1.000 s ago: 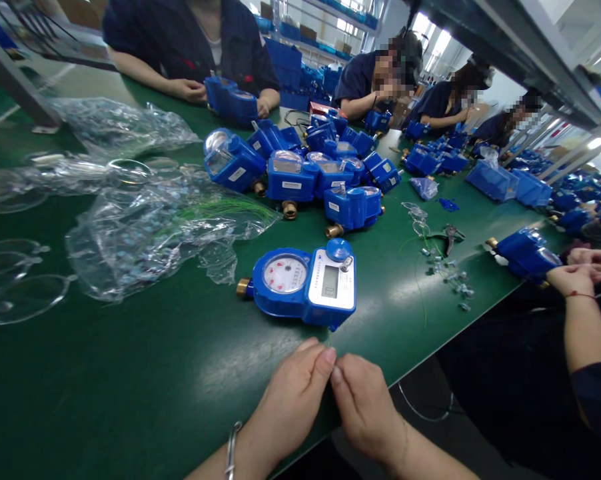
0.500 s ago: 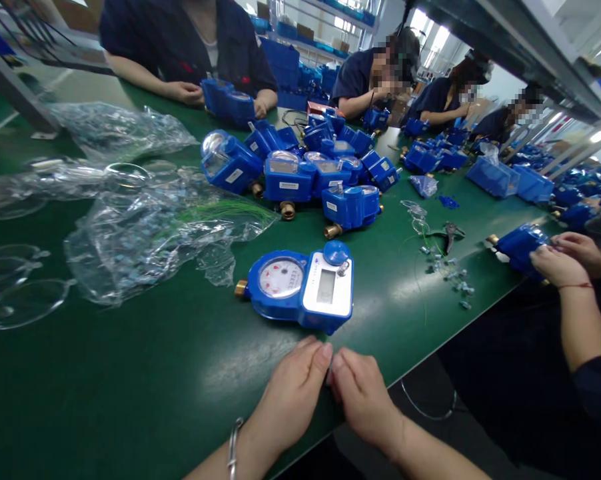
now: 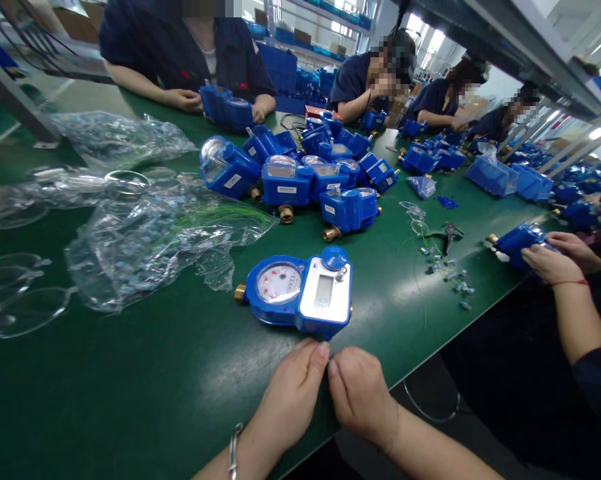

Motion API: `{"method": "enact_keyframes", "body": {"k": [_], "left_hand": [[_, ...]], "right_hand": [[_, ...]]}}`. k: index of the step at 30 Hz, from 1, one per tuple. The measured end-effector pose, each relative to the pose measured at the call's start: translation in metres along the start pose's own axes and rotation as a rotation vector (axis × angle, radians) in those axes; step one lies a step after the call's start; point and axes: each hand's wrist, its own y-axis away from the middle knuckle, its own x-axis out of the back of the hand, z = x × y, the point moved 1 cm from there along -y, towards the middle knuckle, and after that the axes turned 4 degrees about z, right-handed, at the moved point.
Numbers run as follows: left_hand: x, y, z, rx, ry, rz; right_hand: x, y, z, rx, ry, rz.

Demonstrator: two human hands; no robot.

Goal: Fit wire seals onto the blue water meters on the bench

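My left hand [image 3: 293, 383] and my right hand [image 3: 360, 390] meet over the front edge of the green table [image 3: 145, 393]. Both are closed, thumbs and fingertips close together. A thin thread-like bit shows between the fingertips, too small to name. Just beyond them lies a blue water meter [image 3: 300, 293], face up, with a round dial on the left and a white panel with a small display on the right. Its round blue cap [image 3: 335, 258] stands raised, and a brass fitting [image 3: 239, 293] juts from the left end. Neither hand visibly grips the meter.
Behind sits a pile of blue meters [image 3: 286, 181]. Left lie a plastic bag of small seals and green wires [image 3: 130, 247] and clear rings [image 3: 30, 313]. Right are cutting pliers [image 3: 449, 235] and loose seals [image 3: 450, 273]. A co-worker's hand [image 3: 545, 261] holds another meter [image 3: 518, 243]; other people sit opposite.
My right hand has turned slightly, its fingers curled in more, and a small gap shows between the fingertips. The meter stays in place; its display now shows a character.
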Motion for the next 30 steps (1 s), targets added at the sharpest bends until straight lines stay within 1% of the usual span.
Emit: {"method": "enact_keyframes", "body": {"k": [2,3,4,5,6,8,9,10,11,12,13,14,15,16,19,20,21,22,23,24,25,26,28,30], "left_hand": [[0.001,-0.001,0.000,-0.019,-0.013,0.013],[0.001,-0.001,0.000,-0.023,-0.019,0.020],[0.002,-0.002,0.000,-0.023,-0.022,0.025],[0.002,-0.002,0.000,-0.023,-0.019,0.026],[0.002,-0.003,0.001,-0.020,-0.011,0.023],[0.002,-0.004,0.001,-0.008,0.009,0.011],[0.002,-0.004,0.001,0.001,0.016,0.006],[0.002,-0.004,0.000,0.009,0.019,0.004],[0.002,-0.004,0.000,0.014,0.018,0.006],[0.001,-0.004,-0.001,0.013,0.016,0.014],[0.001,-0.004,-0.001,0.009,0.015,0.026],[0.001,-0.004,-0.002,0.002,0.017,0.041],[0.001,-0.003,-0.002,-0.008,0.020,0.055],[0.000,-0.003,-0.002,-0.016,0.024,0.071],[-0.001,0.000,-0.003,-0.028,0.020,0.126],[-0.001,0.000,-0.003,-0.029,0.010,0.150],[-0.001,0.001,-0.004,-0.027,-0.001,0.171],[-0.001,0.002,-0.004,-0.026,-0.011,0.186],[-0.001,0.002,-0.005,-0.028,-0.016,0.191],[0.000,0.003,-0.005,-0.033,-0.019,0.185],[0.001,0.003,-0.005,-0.039,-0.021,0.169],[0.002,0.003,-0.004,-0.045,-0.026,0.147],[0.007,0.001,-0.002,-0.051,-0.035,0.091],[0.013,-0.001,0.001,-0.036,-0.054,0.027]], "right_hand": [[-0.002,-0.006,-0.005,-0.373,-0.357,-0.119],[-0.003,-0.008,-0.009,-0.522,-0.491,-0.170],[-0.003,-0.008,-0.011,-0.595,-0.549,-0.196],[-0.002,-0.007,-0.013,-0.584,-0.518,-0.181],[-0.001,-0.005,-0.013,-0.503,-0.409,-0.135],[0.001,0.001,-0.009,-0.220,-0.072,-0.018],[0.001,0.004,-0.006,-0.077,0.088,0.018],[0.001,0.007,-0.002,0.039,0.212,0.034],[0.000,0.008,0.001,0.124,0.290,0.026],[-0.001,0.008,0.003,0.176,0.320,0.009],[-0.001,0.006,0.004,0.186,0.301,-0.005],[-0.001,0.003,0.003,0.141,0.229,-0.016],[-0.001,-0.001,0.001,0.042,0.101,-0.027],[-0.001,-0.005,-0.001,-0.116,-0.081,-0.041],[-0.006,-0.015,-0.011,-0.749,-0.827,-0.146],[-0.008,-0.017,-0.014,-0.926,-1.066,-0.200],[-0.011,-0.019,-0.017,-1.058,-1.263,-0.255],[-0.013,-0.019,-0.019,-1.144,-1.402,-0.302],[-0.014,-0.018,-0.020,-1.180,-1.479,-0.327],[-0.015,-0.017,-0.020,-1.178,-1.492,-0.323],[-0.014,-0.015,-0.019,-1.138,-1.442,-0.304],[-0.012,-0.013,-0.017,-1.063,-1.331,-0.278],[-0.003,-0.010,-0.009,-0.845,-0.953,-0.179],[0.012,-0.012,0.002,-0.614,-0.520,-0.004]]}}
